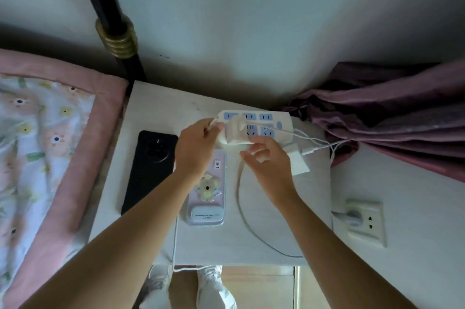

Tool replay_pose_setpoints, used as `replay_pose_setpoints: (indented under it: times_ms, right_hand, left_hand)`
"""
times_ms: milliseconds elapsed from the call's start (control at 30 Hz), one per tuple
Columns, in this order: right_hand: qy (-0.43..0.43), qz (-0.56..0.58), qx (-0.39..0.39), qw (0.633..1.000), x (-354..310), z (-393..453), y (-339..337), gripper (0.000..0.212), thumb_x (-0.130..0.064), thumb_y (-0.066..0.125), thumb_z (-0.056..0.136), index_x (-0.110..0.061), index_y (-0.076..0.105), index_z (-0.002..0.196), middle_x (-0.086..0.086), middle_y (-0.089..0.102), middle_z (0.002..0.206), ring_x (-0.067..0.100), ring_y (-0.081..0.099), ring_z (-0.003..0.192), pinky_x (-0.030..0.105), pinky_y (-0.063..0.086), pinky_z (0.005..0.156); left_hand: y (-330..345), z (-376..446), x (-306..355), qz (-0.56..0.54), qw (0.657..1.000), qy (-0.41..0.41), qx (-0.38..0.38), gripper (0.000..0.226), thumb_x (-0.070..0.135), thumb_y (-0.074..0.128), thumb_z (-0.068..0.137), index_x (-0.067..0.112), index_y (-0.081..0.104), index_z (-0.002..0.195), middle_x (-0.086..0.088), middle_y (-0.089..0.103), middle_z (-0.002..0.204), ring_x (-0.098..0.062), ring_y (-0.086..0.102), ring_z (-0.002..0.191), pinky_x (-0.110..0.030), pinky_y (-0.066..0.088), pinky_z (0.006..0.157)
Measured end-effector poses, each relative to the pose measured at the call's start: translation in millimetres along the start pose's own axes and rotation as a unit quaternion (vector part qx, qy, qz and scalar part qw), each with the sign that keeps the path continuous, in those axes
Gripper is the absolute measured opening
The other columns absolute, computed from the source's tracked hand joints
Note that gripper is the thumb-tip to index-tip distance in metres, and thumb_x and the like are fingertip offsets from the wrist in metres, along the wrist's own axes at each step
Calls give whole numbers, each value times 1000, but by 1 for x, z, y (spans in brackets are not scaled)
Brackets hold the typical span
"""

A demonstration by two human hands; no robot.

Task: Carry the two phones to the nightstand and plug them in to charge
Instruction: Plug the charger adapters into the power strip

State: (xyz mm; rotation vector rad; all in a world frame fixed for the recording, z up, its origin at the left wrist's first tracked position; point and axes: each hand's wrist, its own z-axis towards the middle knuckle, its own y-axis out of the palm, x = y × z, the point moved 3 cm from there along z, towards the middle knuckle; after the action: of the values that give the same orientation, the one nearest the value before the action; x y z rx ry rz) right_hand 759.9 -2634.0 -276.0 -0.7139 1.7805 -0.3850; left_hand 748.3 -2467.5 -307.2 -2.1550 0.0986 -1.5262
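Note:
A black phone (148, 170) lies face down on the left of the white nightstand (156, 112). Beside it lies a pink-cased phone (207, 190) with a koala picture, its top end hidden under my left wrist. My left hand (197, 148) pinches the plug end of a white charging cable (212, 124) just left of the power strip (256, 126). A white charger (232, 132) sits plugged into the strip. My right hand (266, 165) hovers just in front of the strip, fingers loosely curled, holding nothing that I can see.
A second white charger (298, 162) and loose cables (241, 208) lie on the right of the nightstand. A wall socket (364, 220) with a plug in it is at the right. The bed (45, 147) is at the left, purple curtains (390, 117) at the right.

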Motion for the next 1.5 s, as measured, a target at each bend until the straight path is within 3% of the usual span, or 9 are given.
replay_pose_setpoints:
  times_ms: [67, 133, 267, 367, 467, 733, 967, 1267, 1500]
  right_hand:
    - [28, 6, 63, 998, 14, -12, -9, 9, -28, 71, 80, -23, 64, 78, -10, 66, 76, 2, 60, 71, 16, 46, 67]
    - [92, -5, 151, 984, 32, -25, -20, 23, -35, 72, 78, -22, 60, 63, -9, 64, 64, 7, 60, 64, 23, 47, 62]
    - [230, 61, 313, 919, 72, -40, -45, 37, -34, 83, 65, -14, 55, 80, 1, 59, 79, 23, 57, 73, 22, 37, 53]
    - [199, 167, 277, 925, 87, -31, -47, 64, -18, 89, 58, -7, 52, 109, 13, 59, 105, 29, 61, 92, 19, 49, 64]
    - [153, 243, 203, 936, 79, -19, -48, 71, -2, 83, 65, -10, 48, 126, 4, 59, 114, 17, 63, 95, 20, 54, 78]
    - [118, 185, 176, 960, 62, 8, -52, 21, -28, 82, 67, -16, 68, 78, 0, 70, 76, 17, 64, 73, 35, 53, 67]
    - [130, 302, 204, 922, 22, 29, -55, 17, -18, 78, 75, -8, 65, 81, 8, 71, 83, 15, 70, 74, 31, 59, 60]
    - [88, 123, 249, 957, 7, 63, -51, 27, -43, 70, 67, -16, 68, 72, 1, 70, 69, 24, 68, 67, 48, 58, 63]
    - [13, -125, 252, 959, -14, 63, -49, 34, -43, 65, 79, -11, 66, 92, 8, 68, 92, 28, 60, 87, 33, 40, 69]
  left_hand:
    - [-1, 0, 1, -3, 1000, 10, 1, 38, 35, 39, 99, 17, 56, 69, 0, 62, 62, -13, 54, 52, -28, 39, 47]
    - [-3, 2, 5, 3, 1000, 3, 16, 38, 32, 41, 98, 15, 56, 68, 2, 57, 58, -7, 50, 50, -19, 37, 48]
    - [3, 12, 13, -63, 996, -61, 34, 28, 31, 53, 92, 13, 63, 73, 0, 61, 65, -6, 53, 58, -14, 36, 50]
    - [11, 20, 18, -83, 992, -93, 37, 20, 30, 58, 90, 16, 68, 80, 2, 61, 65, -9, 52, 58, -15, 37, 51]
    - [15, 25, 18, -96, 988, -108, 56, 7, 24, 63, 87, 23, 70, 89, 8, 59, 63, -4, 49, 57, -7, 35, 45]
    - [13, 29, 16, -48, 993, -97, 45, 19, 18, 66, 84, 12, 74, 100, -2, 63, 73, -8, 52, 60, -21, 37, 56]
    - [11, 32, 12, -58, 993, -99, 28, 17, 19, 66, 83, 15, 75, 96, 9, 63, 63, -15, 57, 65, -27, 41, 61]
    - [9, 33, 8, -78, 991, -108, 17, 14, 24, 67, 83, 20, 76, 93, 2, 67, 71, -12, 57, 66, -22, 40, 58]
    - [9, 35, 5, -68, 992, -103, 10, 18, 28, 66, 84, 19, 76, 95, 0, 70, 78, -11, 59, 67, -19, 39, 54]
